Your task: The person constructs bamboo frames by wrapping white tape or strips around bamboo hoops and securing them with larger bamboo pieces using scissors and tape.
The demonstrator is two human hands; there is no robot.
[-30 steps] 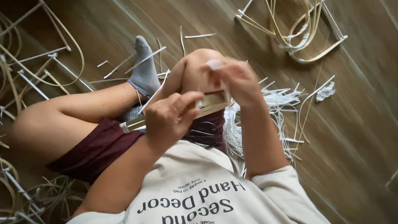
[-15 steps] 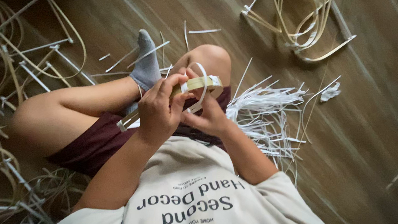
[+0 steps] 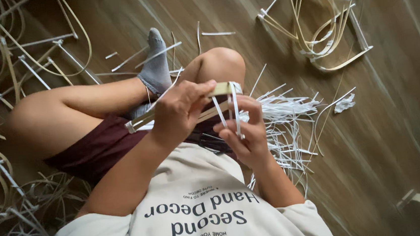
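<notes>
While the left hand (image 3: 176, 113) grips flat bamboo strips (image 3: 142, 120), right hand (image 3: 245, 130) pinches a thin white zip tie (image 3: 235, 111)

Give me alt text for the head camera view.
Seated on a wooden floor, a person's left hand grips thin bamboo strips while the right hand pulls a white tie around them. Loose white ties lie alongside.

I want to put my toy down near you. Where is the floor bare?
Bare wooden floor lies right of the heap of white strips, below the bent bamboo frame. Another bare patch lies above the knee. The left side is crowded with bamboo strips; both hands hold a bamboo piece.
</notes>
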